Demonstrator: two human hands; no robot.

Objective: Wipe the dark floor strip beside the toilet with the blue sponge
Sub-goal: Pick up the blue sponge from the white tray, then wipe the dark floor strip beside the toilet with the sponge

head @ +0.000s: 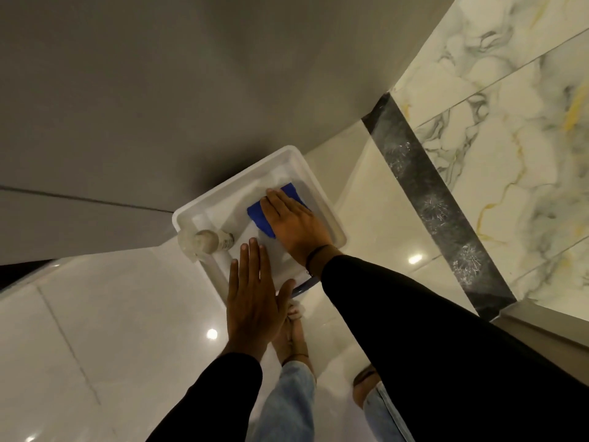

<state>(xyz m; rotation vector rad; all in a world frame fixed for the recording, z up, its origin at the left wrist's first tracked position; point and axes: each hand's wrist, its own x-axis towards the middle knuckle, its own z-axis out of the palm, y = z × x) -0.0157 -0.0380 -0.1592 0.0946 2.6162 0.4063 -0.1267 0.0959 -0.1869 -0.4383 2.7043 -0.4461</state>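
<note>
Right hand flat, fingers together, pressing on blue sponge inside white tray — near its far right edge. Left hand open, fingers straight and close, hovering over tray's near corner — beside a bottle. Dark floor strip well apart, right.

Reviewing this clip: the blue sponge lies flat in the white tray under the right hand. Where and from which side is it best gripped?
Probably by its two long edges, from above. The sponge lies flat on the tray floor, with the right hand already spread flat over it, so curling fingers and thumb down over the edges should lift it clear of the tray walls.
</note>
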